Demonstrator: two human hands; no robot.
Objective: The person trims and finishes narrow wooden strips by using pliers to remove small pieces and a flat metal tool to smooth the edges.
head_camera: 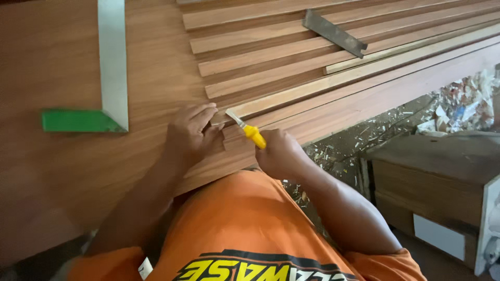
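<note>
I see a desk [62, 171] of warm reddish-brown woodgrain. Left of the knife [249, 130], whose handle is bright yellow with a silver blade, a square [112, 62] shows a pale grey-silver blade and a green stock. Beyond the knife the strips [271, 57] are lighter tan wood with brown streaks. Below it, my shirt [245, 224] is orange with yellow-and-black lettering.

Yellow-handled knife [250, 131], blade apparently on wood strip [291, 99]

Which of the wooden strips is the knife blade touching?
The pale-edged strip ending under the left hand's fingers; the yellow utility knife meets its near end.
</note>
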